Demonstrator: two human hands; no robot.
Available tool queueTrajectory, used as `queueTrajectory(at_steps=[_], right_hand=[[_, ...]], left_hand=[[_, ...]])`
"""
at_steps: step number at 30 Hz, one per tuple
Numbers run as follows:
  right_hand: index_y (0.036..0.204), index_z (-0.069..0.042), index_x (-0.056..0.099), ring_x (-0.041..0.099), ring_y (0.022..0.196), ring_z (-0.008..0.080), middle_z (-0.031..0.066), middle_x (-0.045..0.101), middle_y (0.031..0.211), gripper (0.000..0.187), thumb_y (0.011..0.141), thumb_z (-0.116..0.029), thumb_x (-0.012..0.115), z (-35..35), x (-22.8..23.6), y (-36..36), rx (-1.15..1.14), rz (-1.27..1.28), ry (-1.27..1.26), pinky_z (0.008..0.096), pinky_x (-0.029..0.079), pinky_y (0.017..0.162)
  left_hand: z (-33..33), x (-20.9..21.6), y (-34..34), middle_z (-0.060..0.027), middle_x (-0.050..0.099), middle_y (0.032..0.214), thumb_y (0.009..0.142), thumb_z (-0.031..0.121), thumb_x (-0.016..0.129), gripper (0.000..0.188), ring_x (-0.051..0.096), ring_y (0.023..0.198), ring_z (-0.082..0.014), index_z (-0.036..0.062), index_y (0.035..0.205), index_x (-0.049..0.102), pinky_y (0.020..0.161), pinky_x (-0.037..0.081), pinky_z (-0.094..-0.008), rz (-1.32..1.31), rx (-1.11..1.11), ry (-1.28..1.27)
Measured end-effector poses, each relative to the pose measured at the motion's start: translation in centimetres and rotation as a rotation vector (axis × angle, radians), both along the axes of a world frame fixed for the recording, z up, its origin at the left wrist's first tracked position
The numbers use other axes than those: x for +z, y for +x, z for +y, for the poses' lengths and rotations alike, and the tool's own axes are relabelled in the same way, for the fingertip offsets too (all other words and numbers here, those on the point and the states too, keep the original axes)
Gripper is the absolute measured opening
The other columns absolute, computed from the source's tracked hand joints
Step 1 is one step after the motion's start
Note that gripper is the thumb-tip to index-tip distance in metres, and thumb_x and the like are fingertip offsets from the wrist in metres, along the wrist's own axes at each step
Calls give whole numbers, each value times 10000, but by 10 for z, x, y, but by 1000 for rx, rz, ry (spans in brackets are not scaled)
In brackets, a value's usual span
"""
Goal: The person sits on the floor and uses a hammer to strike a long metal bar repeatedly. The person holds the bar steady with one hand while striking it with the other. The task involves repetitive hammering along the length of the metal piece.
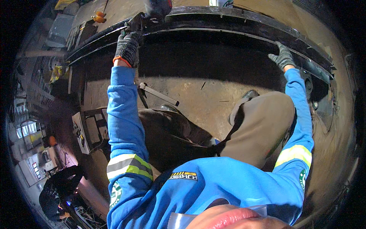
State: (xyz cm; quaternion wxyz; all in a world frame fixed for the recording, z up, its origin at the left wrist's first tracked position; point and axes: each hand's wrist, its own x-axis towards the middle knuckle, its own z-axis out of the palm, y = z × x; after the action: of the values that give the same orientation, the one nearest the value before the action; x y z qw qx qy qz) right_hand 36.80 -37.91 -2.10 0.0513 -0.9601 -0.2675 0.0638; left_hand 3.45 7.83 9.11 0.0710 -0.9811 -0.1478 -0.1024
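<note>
A long dark steel beam [244, 23] stretches from left to right beyond my knees. My left hand [127, 47], in a dark grey knitted glove with an orange cuff, is closed on a dark metal piece [136, 23] at the beam's left part. Its fingertips are partly hidden, and I cannot tell the piece's kind. Farther right, my right hand [283, 57] wears a grey glove and rests against the beam's near edge, thumb and fingers apart. It holds nothing that I can see.
Between my feet and the beam lies a pale metal bar [159, 94]. A dark rounded shape with a red edge [158, 9] meets the beam beside my left hand. An open box [82, 133] stands left of my legs. Another person [61, 191] bends at the lower left.
</note>
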Motion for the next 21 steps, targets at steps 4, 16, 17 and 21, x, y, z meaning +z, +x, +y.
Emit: queueTrajectory(at_steps=[4,16,17,21], right_hand=[[1328,-43,357,415,1229,260,173,471,1283,796,636,-110,745,-19,54,-20,248,182,248,315,328,1027],[1062,13,566,580,891,359,207,602,946,536,702,-371,666,85,131,-309,1067,485,12,423,469,789],[1078,-5,563,587,893,344,201,604,952,527,704,-363,664,92,124,-323,1088,537,-146,416,476,777],[936,-96,636,623,862,317,152,645,875,279,713,-260,600,69,-14,-353,1076,396,-31,447,473,724]], left_hand=[[-1,-5,2,-145,599,931,782,30,487,210,538,963,-302,46,963,592,888,401,-377,-24,-238,160],[-143,11,22,-77,604,1073,834,16,491,185,561,955,-142,46,970,614,841,448,-244,-790,-373,-1693],[-157,6,26,-69,615,1044,817,9,504,187,571,917,-144,35,969,611,800,459,-246,-795,-339,-1827],[-164,-101,54,-113,646,867,697,95,599,227,617,759,-259,45,917,617,674,488,-323,-720,-200,-1328]])
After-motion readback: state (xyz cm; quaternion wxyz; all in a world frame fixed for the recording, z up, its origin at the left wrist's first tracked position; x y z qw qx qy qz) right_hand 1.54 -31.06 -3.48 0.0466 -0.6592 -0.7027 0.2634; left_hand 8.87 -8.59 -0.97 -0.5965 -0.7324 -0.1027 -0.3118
